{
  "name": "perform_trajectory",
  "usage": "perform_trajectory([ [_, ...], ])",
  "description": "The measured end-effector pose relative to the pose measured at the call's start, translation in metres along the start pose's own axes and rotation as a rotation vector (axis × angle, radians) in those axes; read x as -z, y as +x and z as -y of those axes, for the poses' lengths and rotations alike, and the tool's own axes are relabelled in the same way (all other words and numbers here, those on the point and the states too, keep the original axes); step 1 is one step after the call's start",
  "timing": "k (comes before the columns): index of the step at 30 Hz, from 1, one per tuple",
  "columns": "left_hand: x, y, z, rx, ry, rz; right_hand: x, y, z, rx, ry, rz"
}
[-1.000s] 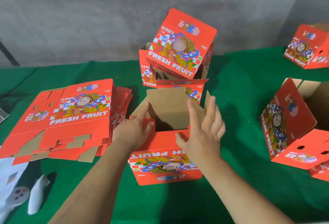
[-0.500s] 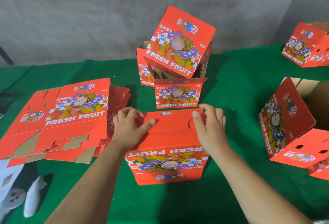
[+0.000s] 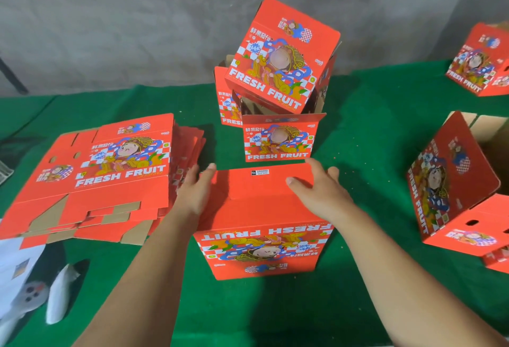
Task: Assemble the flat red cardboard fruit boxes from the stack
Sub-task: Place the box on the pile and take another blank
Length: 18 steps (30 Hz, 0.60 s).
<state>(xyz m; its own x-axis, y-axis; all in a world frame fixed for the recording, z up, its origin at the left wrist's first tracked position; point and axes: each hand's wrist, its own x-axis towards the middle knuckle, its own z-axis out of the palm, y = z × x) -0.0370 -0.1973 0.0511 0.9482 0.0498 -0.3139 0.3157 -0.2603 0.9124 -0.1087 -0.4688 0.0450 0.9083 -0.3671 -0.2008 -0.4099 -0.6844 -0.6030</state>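
A red "FRESH FRUIT" box (image 3: pixel 261 214) stands upside down on the green table in front of me, its flaps folded flat into a closed red panel on top. My left hand (image 3: pixel 197 192) lies flat with straight fingers on the panel's left edge. My right hand (image 3: pixel 319 189) presses flat on the right part of the panel, thumb pointing left. To the left lies the stack of flat red boxes (image 3: pixel 104 178), printed side up, with brown cardboard tabs showing at its near edge.
Assembled boxes (image 3: pixel 278 137) are piled behind, one box (image 3: pixel 283 65) tilted on top. At the right lie an open box on its side (image 3: pixel 451 184) and another box (image 3: pixel 482 62) farther back. White cloth and a pale object (image 3: pixel 30 291) sit at the bottom left. A grey wall stands behind.
The box top was open with brown flaps up one second ago. Both hands folded the flaps down, and now they press flat on the closed panel, spread wider apart.
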Motion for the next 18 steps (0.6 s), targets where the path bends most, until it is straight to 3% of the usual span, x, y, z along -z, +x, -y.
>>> perform_trajectory([
  [2, 0.005, -0.008, 0.002, 0.282, -0.224, 0.127, 0.005, -0.008, -0.002, 0.021, 0.046, 0.004],
  [4, 0.006, -0.017, 0.002, 0.316, -0.277, 0.142, 0.011, -0.015, -0.004, 0.038, 0.095, -0.028],
  [7, -0.001, -0.025, 0.003, 0.123, -0.350, -0.020, 0.021, -0.021, -0.009, 0.052, 0.247, -0.131],
  [10, -0.004, -0.031, 0.012, -0.028, -0.427, -0.024, 0.029, -0.026, -0.019, 0.040, 0.422, -0.211],
  [13, -0.002, -0.033, 0.024, -0.021, -0.561, 0.131, 0.029, -0.032, -0.035, 0.005, 0.545, -0.167],
  [18, -0.010, -0.041, 0.035, -0.089, -0.429, 0.103, 0.017, -0.034, -0.061, 0.051, 0.523, 0.037],
])
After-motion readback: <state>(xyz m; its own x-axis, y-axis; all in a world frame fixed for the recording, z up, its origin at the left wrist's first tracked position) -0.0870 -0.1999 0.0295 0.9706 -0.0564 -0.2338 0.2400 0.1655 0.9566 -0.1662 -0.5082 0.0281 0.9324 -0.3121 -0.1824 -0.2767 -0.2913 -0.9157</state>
